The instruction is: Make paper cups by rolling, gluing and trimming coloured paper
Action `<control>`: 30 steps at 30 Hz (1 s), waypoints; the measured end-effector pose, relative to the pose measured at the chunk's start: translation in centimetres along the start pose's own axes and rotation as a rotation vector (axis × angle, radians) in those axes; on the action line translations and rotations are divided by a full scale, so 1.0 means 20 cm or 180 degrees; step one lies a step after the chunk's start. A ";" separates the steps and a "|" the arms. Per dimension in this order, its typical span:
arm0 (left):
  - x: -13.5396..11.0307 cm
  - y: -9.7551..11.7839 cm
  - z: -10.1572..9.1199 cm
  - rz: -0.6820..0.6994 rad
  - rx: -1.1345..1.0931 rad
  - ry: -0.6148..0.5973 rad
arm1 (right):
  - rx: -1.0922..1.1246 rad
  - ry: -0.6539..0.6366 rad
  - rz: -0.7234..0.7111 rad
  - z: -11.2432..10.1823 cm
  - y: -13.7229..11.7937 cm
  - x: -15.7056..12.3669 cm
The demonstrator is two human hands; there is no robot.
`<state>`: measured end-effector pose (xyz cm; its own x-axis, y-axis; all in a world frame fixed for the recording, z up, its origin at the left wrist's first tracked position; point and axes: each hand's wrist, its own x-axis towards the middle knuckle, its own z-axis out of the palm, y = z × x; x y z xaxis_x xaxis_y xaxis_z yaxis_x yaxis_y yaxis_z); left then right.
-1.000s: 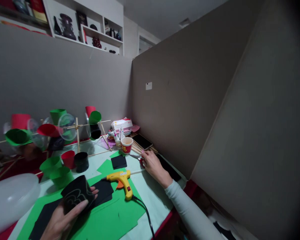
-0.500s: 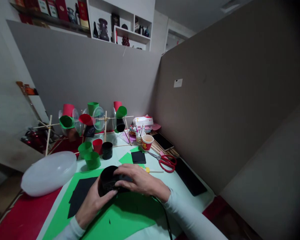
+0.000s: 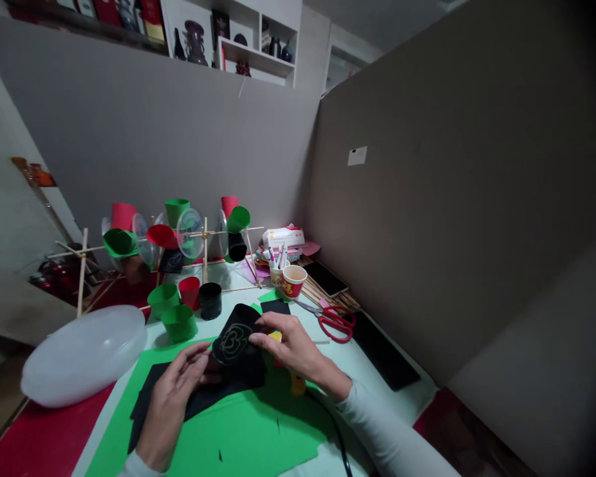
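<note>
A black paper tube, with a pale looping drawing on its side, is tilted above the table. My right hand pinches it near its upper right edge, thumb against the outside. My left hand is at the tube's lower left end, fingers loosely apart; whether the fingertips press on it is hard to see. Beneath lie black paper sheets on a large green sheet. A yellow tool with a black cord is mostly hidden by my right hand.
Green paper tubes, a red tube and another black tube stand behind. Farther back is a stick frame with clear discs and coloured tubes. Scissors and a paper cup are right; a whitish balloon is left.
The black tube has tipped and turned, so its drawing now faces me. My left hand has loosened from around it and dropped to its lower end; my right hand has moved slightly right.
</note>
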<state>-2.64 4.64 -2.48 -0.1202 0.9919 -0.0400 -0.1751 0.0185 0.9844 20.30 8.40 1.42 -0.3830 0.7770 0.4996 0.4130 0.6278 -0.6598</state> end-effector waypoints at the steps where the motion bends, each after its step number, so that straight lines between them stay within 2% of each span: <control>1: -0.02 0.02 0.01 -0.0101 -0.0172 -0.0106 | 0.0068 0.0039 0.0030 0.00 -0.01 0.00; 6: -0.08 0.06 0.06 -0.0544 -0.0866 -0.0467 | 0.0319 0.0009 0.0016 0.02 -0.06 -0.01; 14: -0.08 0.05 0.03 -0.1027 -0.1511 -0.0403 | 0.0288 -0.0067 -0.0297 0.01 -0.05 -0.01; 21: -0.07 0.09 0.06 -0.1393 -0.1879 -0.0263 | 0.0159 -0.0217 -0.0691 0.01 -0.08 -0.03; 26: -0.07 0.09 0.07 -0.1525 -0.1914 -0.0142 | 0.0004 -0.0313 -0.0887 0.03 -0.09 -0.05; 30: -0.07 0.09 0.06 -0.1633 -0.1823 -0.0186 | -0.0204 -0.0402 -0.1117 0.06 -0.06 -0.05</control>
<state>-1.53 3.45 -0.49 0.1616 0.8819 -0.4428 -0.6753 0.4260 0.6020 19.21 6.82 1.03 -0.6075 0.5049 0.6132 0.2879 0.8595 -0.4224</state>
